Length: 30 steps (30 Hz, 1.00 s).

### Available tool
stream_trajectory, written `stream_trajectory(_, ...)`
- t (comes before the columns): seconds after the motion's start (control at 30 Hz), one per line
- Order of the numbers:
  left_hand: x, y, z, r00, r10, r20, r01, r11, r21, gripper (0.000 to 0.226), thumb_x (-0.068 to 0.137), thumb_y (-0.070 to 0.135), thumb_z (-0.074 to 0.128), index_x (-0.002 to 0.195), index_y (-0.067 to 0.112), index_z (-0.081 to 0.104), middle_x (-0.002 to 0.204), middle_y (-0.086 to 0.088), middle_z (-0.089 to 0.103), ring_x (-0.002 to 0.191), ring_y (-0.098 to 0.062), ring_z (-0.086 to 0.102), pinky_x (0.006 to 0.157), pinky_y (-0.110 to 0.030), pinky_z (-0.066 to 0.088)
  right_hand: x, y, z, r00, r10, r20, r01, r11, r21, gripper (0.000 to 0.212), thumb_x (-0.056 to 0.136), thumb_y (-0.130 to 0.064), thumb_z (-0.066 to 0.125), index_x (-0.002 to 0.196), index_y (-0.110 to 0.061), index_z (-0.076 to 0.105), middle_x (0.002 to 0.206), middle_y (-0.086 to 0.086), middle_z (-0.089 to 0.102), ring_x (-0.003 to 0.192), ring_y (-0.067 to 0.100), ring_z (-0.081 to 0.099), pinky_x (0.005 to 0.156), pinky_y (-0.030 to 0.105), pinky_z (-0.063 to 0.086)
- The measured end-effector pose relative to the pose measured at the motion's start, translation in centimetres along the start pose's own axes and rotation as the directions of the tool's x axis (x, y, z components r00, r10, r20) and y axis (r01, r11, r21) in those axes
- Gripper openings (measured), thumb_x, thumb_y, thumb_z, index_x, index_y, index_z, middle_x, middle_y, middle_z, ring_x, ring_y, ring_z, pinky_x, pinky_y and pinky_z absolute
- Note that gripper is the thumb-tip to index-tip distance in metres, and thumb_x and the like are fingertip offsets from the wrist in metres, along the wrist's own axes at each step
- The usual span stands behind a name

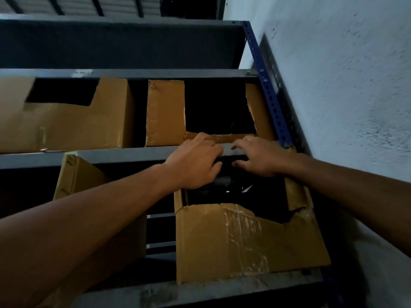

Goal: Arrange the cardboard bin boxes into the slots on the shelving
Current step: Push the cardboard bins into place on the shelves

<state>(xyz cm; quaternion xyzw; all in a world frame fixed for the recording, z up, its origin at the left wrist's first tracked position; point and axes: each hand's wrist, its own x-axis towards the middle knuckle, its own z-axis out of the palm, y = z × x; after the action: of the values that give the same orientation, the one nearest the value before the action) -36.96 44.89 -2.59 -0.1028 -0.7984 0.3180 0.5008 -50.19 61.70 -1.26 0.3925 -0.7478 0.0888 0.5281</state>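
I saw the brown cardboard bin box [165,112] sitting in the right-hand slot of the grey metal shelving [89,155]. The left hand [195,161] covered its front lip, grip unclear; the right hand [259,157] rested spread, holding nothing. Seating seemed underway; next, I judged, a square push home.

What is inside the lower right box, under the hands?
Dark things lie inside the lower right box; one rounded shape shows by the left hand. Shadow, the shelf edge and the right hand hide the rest.
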Motion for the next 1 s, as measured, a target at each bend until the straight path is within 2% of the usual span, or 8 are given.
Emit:
stream_trajectory(0.1,-2.1,2.0,0.3,1.0,0.011,0.013,-0.01,0.999,-0.031,0.031,0.097,0.04,0.042,0.112,0.018,0.058,0.109,-0.005,0.058,0.114,-0.022,0.046,0.091,-0.044,0.046,-3.5,-2.1,0.2,1.0,-0.011,0.015,0.011,1.0,0.021,0.04,0.094,-0.048,0.054,0.128,-0.027,0.051,0.121,0.002,0.053,0.108,0.023,0.054,0.087,0.04,0.048)
stream_trajectory(0.23,-4.6,4.8,2.0,0.998,-0.015,0.06,0.016,1.0,-0.012,0.041,0.097,0.052,0.035,0.118,0.023,0.055,0.113,0.0,0.057,0.115,-0.021,0.048,0.098,-0.04,0.042,-8.2,-4.0,1.5,0.995,-0.005,0.096,-0.003,0.997,0.08,0.038,0.094,-0.059,0.042,0.113,-0.03,0.056,0.102,-0.006,0.056,0.089,0.016,0.056,0.075,0.039,0.05)
stream_trajectory(0.37,-6.6,7.4,4.6,0.971,-0.23,0.067,0.225,0.972,0.073,0.071,0.088,0.075,0.016,0.128,0.027,0.05,0.125,-0.001,0.056,0.123,-0.026,0.047,0.11,-0.062,0.022,-12.0,-3.4,4.2,0.985,0.066,0.161,-0.076,0.995,0.058,0.04,0.095,-0.063,0.03,0.094,-0.032,0.057,0.084,-0.005,0.062,0.074,0.016,0.059,0.06,0.033,0.044)
stream_trajectory(0.43,-8.0,8.3,6.1,0.942,-0.325,0.078,0.323,0.946,0.037,0.078,0.086,0.077,0.009,0.127,0.027,0.053,0.122,-0.001,0.058,0.119,-0.027,0.05,0.107,-0.068,0.02,-13.9,-2.6,5.8,0.99,0.09,0.107,-0.096,0.994,0.048,0.046,0.093,-0.069,0.029,0.081,-0.029,0.049,0.07,-0.009,0.054,0.067,0.015,0.056,0.061,0.031,0.037)
stream_trajectory(0.6,-9.6,9.0,10.4,0.921,-0.388,-0.03,0.388,0.922,-0.012,0.071,0.093,0.069,0.024,0.131,0.017,0.054,0.123,-0.01,0.055,0.123,-0.036,0.047,0.104,-0.075,0.018,-14.8,-1.9,10.7,0.948,0.077,-0.308,-0.067,0.997,0.043,0.044,0.091,-0.069,0.036,0.07,-0.03,0.039,0.054,-0.01,0.043,0.049,0.016,0.052,0.061,0.029,0.031)
stream_trajectory(0.7,-8.4,9.5,12.9,0.907,-0.419,-0.039,0.419,0.908,-0.001,0.069,0.094,0.068,0.025,0.127,0.016,0.055,0.12,-0.011,0.055,0.121,-0.035,0.046,0.107,-0.073,0.016,-13.7,-0.8,13.5,0.932,0.103,-0.346,-0.081,0.994,0.078,0.049,0.09,-0.068,0.034,0.066,-0.026,0.044,0.051,-0.005,0.049,0.047,0.018,0.053,0.061,0.031,0.039)
stream_trajectory(0.87,-6.6,9.7,16.4,0.903,-0.429,-0.006,0.429,0.903,0.023,0.07,0.094,0.068,0.02,0.124,0.016,0.056,0.114,-0.011,0.057,0.119,-0.035,0.048,0.112,-0.07,0.009,-12.4,1.1,16.3,0.956,0.118,-0.27,-0.1,0.992,0.078,0.059,0.09,-0.069,0.03,0.07,-0.021,0.058,0.056,-0.002,0.055,0.053,0.021,0.057,0.07,0.037,0.046)
stream_trajectory(1.0,-6.7,9.9,16.2,0.899,-0.426,-0.104,0.427,0.904,-0.013,0.067,0.095,0.066,0.021,0.118,0.014,0.057,0.11,-0.012,0.056,0.115,-0.034,0.048,0.116,-0.063,0.011,-12.7,1.3,15.7,0.95,0.092,-0.297,-0.056,0.99,0.128,0.048,0.09,-0.069,0.031,0.068,-0.029,0.045,0.054,-0.009,0.042,0.05,0.016,0.051,0.07,0.035,0.042)
